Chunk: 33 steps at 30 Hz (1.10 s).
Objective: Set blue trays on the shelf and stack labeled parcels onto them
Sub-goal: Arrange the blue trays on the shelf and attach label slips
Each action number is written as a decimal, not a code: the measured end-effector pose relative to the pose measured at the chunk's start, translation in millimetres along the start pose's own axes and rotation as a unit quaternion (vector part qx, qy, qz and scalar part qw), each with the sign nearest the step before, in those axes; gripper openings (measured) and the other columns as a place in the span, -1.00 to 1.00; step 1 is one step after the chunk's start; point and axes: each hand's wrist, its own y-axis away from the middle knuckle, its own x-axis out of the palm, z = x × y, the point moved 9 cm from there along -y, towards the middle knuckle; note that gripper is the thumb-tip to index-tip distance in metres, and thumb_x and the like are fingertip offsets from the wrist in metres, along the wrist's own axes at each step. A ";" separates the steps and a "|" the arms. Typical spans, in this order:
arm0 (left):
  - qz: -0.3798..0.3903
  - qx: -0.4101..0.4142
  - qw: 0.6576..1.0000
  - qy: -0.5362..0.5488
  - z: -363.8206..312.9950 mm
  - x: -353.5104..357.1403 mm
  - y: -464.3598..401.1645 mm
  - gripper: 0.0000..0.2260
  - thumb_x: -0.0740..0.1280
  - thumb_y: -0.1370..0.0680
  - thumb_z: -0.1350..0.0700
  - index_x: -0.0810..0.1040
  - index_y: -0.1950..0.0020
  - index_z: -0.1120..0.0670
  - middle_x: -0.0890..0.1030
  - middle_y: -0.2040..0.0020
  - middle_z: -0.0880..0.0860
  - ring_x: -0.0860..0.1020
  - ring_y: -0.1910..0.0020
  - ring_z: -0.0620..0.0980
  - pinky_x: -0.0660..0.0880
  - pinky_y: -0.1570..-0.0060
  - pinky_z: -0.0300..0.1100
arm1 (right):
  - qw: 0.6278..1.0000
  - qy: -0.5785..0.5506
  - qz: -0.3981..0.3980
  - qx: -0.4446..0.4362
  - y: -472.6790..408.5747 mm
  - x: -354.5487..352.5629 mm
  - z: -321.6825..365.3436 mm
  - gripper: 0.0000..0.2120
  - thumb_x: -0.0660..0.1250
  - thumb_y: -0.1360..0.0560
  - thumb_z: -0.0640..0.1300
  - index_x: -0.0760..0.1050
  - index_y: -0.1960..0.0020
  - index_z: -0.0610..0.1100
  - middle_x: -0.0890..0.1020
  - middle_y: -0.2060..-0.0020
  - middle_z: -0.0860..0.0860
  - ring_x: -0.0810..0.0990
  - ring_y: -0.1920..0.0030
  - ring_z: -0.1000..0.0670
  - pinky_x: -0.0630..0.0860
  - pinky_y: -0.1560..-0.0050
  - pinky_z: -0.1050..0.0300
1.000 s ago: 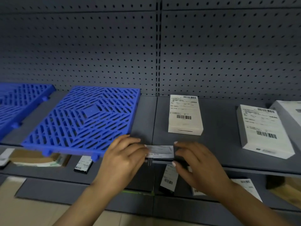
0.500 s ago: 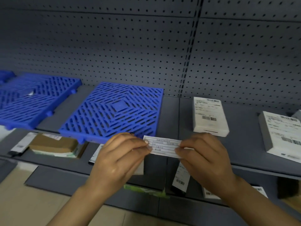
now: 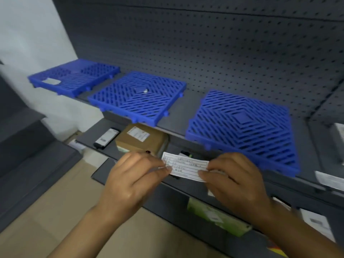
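Note:
Three blue slatted trays lie in a row on the grey shelf [image 3: 176, 116]: a left tray [image 3: 74, 77], a middle tray [image 3: 137, 95] and a right tray [image 3: 243, 131]. In front of the shelf edge I hold a small white paper label [image 3: 184, 166] with printed lines. My left hand [image 3: 134, 175] pinches its left end and my right hand [image 3: 236, 181] pinches its right end. A white labeled parcel [image 3: 339, 135] shows at the far right edge of the shelf, mostly cut off.
On the shelf below lie a brown labeled box [image 3: 141, 140], a small black item [image 3: 106, 138] and a green packet [image 3: 217, 218]. A grey pegboard [image 3: 204, 43] backs the shelves. A white wall [image 3: 28, 34] stands at the left, beige floor [image 3: 46, 220] below.
The view has swung left, bringing a third blue tray into sight and pushing the white parcels off to the right. Both hands lifted the label off the shelf edge and still hold it.

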 end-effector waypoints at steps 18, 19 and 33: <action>-0.030 -0.081 0.991 -0.105 186.0 -73.2 58.6 -0.88 0.36 -0.54 0.23 0.67 0.01 0.23 0.64 0.07 0.16 0.57 0.13 0.14 0.44 0.11 -0.05 | 0.995 -0.075 0.056 -0.031 -129.0 186.4 33.7 -0.88 0.35 -0.52 -0.19 0.66 0.09 -0.20 0.63 0.14 -0.08 0.54 0.12 -0.07 0.49 0.19 0.05; -0.033 -0.077 0.990 -0.113 198.5 -70.7 54.1 -0.88 0.36 -0.54 0.23 0.67 0.02 0.23 0.64 0.07 0.16 0.57 0.13 0.14 0.44 0.12 -0.05 | 0.995 -0.076 0.054 -0.030 -135.3 196.3 26.8 -0.88 0.35 -0.52 -0.19 0.66 0.09 -0.20 0.63 0.14 -0.08 0.53 0.12 -0.06 0.49 0.19 0.06; 0.037 -0.026 0.998 -0.050 325.3 10.6 4.9 -0.84 0.37 -0.55 0.18 0.64 -0.10 0.16 0.62 -0.05 0.12 0.57 -0.01 0.10 0.44 0.00 -0.11 | 0.988 -0.035 0.129 0.074 -168.4 294.1 -71.4 -0.77 0.23 -0.49 -0.06 0.64 0.09 -0.11 0.61 0.12 0.05 0.48 0.08 0.07 0.46 0.14 0.19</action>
